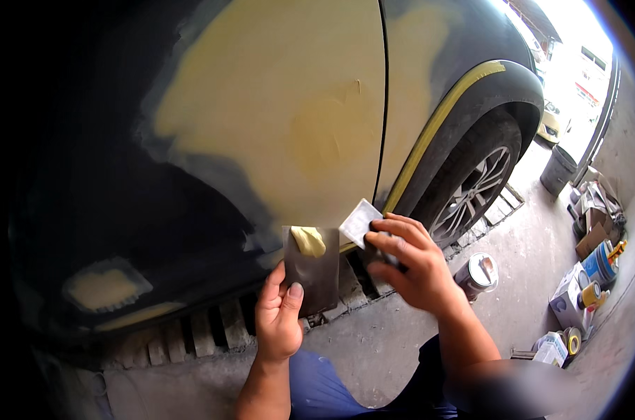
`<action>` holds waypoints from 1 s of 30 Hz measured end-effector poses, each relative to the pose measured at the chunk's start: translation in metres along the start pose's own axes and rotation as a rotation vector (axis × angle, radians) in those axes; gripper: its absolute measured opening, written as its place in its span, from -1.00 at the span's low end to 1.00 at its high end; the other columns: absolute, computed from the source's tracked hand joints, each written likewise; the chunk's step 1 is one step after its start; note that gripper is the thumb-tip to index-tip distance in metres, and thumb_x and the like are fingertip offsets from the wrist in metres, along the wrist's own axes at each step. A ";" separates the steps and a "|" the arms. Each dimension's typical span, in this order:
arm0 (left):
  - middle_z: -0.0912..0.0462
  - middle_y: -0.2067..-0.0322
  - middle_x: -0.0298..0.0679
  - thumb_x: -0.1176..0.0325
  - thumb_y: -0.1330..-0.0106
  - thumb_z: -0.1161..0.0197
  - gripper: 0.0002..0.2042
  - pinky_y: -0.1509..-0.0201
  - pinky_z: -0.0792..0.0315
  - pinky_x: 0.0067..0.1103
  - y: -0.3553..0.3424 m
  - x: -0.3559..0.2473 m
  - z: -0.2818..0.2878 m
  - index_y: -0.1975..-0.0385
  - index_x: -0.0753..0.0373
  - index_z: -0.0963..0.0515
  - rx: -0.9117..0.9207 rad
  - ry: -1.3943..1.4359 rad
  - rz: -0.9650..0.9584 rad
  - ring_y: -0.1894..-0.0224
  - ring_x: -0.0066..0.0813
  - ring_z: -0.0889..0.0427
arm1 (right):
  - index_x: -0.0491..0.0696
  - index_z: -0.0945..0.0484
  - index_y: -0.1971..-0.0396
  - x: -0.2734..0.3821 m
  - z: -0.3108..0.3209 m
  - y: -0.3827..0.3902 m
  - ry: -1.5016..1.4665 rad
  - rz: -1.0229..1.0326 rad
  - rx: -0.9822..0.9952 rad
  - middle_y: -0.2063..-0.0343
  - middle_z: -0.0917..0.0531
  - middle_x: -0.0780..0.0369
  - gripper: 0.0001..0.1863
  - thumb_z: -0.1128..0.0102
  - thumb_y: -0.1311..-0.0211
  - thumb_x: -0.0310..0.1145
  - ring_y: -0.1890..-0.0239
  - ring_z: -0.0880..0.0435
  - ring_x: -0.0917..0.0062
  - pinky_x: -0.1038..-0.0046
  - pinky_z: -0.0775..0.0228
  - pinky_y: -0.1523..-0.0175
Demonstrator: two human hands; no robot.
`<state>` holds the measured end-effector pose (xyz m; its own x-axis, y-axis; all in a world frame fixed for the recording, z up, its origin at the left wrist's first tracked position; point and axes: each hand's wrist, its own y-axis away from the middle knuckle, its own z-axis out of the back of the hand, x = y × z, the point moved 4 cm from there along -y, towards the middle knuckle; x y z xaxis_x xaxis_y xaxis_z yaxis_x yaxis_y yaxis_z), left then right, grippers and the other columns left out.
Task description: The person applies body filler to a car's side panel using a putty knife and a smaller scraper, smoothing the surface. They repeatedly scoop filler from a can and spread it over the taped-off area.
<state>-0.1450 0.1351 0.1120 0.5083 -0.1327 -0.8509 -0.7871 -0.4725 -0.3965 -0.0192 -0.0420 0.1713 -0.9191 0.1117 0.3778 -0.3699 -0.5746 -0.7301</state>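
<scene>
My left hand (281, 318) grips the edge of a dark flat rectangular putty board (315, 280), thumb on its face. A dollop of pale yellow putty (308, 241) sits at the board's upper end. To its right, my right hand (421, 264) pinches a pale, squarish putty spreader (360, 221) between thumb and fingers. The spreader is tilted and apart from the board. Beyond both hands is a dark car door (212, 42) bearing a broad pale yellow filled area, with a fresher, deeper yellow patch of putty (324, 136) in its middle.
Yellow masking tape (429, 133) edges the wheel arch above the wheel (471, 189). An open can (477, 274) stands on the floor at right. Farther off are a black bucket (559, 170) and cans and boxes (571, 297) along the wall. Floor grating (212, 329) runs below the car.
</scene>
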 end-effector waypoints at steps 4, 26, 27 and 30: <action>-0.51 -0.06 -0.14 0.54 -0.41 0.00 -0.56 -0.18 -0.28 -0.62 0.008 0.014 0.002 -0.27 0.42 -0.19 -0.035 -0.041 -0.018 -0.05 -0.53 -0.47 | 0.10 -0.57 0.05 0.035 -0.017 0.001 0.178 0.066 0.007 -0.02 -0.54 0.23 -0.52 -0.43 0.08 -0.34 -0.14 -0.45 0.17 0.19 -0.33 -0.10; -0.46 -0.07 -0.13 0.43 -0.42 0.02 -0.67 -0.26 -0.26 -0.42 -0.064 -0.059 0.133 -0.14 0.38 -0.32 -0.244 -0.076 -0.471 -0.14 -0.38 -0.42 | 0.17 -0.46 -0.10 -0.009 -0.023 -0.115 0.604 -0.007 -0.434 -0.22 -0.32 0.25 -0.44 -0.25 0.01 -0.36 -0.21 -0.20 0.16 0.11 -0.08 -0.15; -0.46 -0.07 -0.13 0.43 -0.42 0.01 -0.66 -0.26 -0.26 -0.41 -0.066 -0.058 0.134 -0.15 0.37 -0.31 -0.237 -0.062 -0.461 -0.14 -0.38 -0.41 | 0.17 -0.46 -0.10 -0.013 -0.027 -0.112 0.611 -0.006 -0.430 -0.22 -0.32 0.26 -0.44 -0.25 0.02 -0.36 -0.21 -0.20 0.16 0.11 -0.08 -0.14; -0.46 -0.07 -0.14 0.42 -0.42 0.01 -0.66 -0.26 -0.26 -0.39 -0.064 -0.057 0.138 -0.15 0.35 -0.31 -0.227 -0.044 -0.433 -0.14 -0.38 -0.41 | 0.17 -0.47 -0.09 -0.013 -0.030 -0.095 0.624 -0.018 -0.385 -0.19 -0.34 0.27 -0.44 -0.25 0.04 -0.36 -0.19 -0.22 0.15 0.11 -0.09 -0.13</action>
<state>-0.1719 0.2931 0.1388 0.7534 0.1523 -0.6397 -0.4080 -0.6547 -0.6363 0.0240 0.0353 0.2181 -0.7759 0.6257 0.0806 -0.3014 -0.2554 -0.9186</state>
